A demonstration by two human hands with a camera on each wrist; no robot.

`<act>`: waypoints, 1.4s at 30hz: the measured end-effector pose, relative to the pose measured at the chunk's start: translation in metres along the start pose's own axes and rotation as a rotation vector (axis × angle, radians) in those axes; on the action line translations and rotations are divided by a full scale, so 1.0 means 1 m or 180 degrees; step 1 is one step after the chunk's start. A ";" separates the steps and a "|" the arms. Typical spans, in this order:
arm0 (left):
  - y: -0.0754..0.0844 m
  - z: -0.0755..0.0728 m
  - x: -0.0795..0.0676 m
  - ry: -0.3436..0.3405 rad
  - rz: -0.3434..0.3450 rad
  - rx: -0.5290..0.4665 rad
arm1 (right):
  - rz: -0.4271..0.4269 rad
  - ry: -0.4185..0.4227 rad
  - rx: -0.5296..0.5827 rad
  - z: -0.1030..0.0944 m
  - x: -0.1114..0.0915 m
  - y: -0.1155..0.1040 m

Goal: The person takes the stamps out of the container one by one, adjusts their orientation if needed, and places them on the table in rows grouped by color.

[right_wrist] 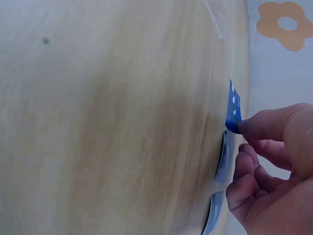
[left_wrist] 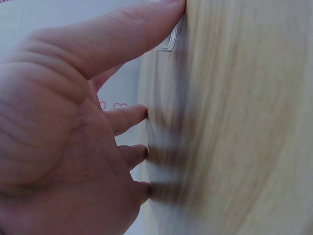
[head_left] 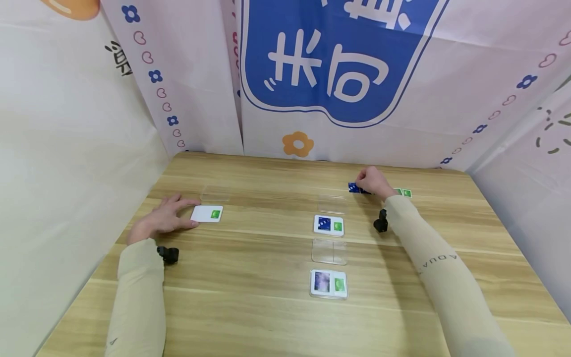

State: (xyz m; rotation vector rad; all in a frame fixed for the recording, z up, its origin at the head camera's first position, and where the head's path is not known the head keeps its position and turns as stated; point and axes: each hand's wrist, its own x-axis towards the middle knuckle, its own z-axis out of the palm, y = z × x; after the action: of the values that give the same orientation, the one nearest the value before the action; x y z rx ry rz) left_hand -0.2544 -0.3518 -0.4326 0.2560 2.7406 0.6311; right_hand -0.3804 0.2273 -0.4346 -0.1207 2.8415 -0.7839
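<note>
My left hand (head_left: 167, 214) is spread at the left of the table, thumb and index finger at opposite edges of a white card (head_left: 205, 213) with a small green picture on its right side. In the left wrist view the thumb (left_wrist: 122, 36) is stretched out and the other fingertips rest on the wood. At the back right, my right hand (head_left: 374, 182) pinches a small blue paper square (right_wrist: 234, 105) with white marks by its edge; it is slightly bent. More small curled pieces (right_wrist: 225, 156) lie below it in the right wrist view, partly under the hand.
A clear plastic cover (head_left: 215, 193) lies behind the white card. Mid-table are two cards, one with a blue picture (head_left: 324, 223), one with a purple picture (head_left: 322, 281), and clear covers (head_left: 329, 251). Small green squares (head_left: 406, 193) lie right of my right hand. A curtain (head_left: 200, 99) hangs behind the table.
</note>
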 end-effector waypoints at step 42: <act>-0.002 0.001 0.001 0.0032 0.0007 0.0044 | -0.0035 0.0040 -0.0147 0.001 -0.006 -0.006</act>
State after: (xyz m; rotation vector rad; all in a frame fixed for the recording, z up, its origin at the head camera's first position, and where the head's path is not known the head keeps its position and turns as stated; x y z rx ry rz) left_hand -0.2550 -0.3536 -0.4344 0.2596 2.7556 0.6158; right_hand -0.3746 0.2230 -0.4312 -0.1387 2.8740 -0.7242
